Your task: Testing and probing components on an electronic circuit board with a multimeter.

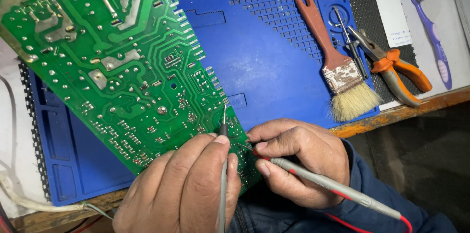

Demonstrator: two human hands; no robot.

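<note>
A large green circuit board (117, 61) lies solder side up, tilted across a blue work mat (264, 66). My left hand (183, 191) grips a grey test probe (223, 164) upright, its metal tip touching the board near its lower right corner. My right hand (296, 159) pinches a second grey probe with red trim (333, 186), whose tip meets the board just right of the first. A red lead runs off that probe toward the bottom right.
A brown-handled paintbrush (338, 66) lies on the mat's right side. Orange-handled pliers (391, 64) and a thin metal tool (350, 42) rest beside it. A purple toothbrush (433, 32) sits far right. The wooden bench edge (406, 110) runs along the front. A white cable (29, 198) curls at lower left.
</note>
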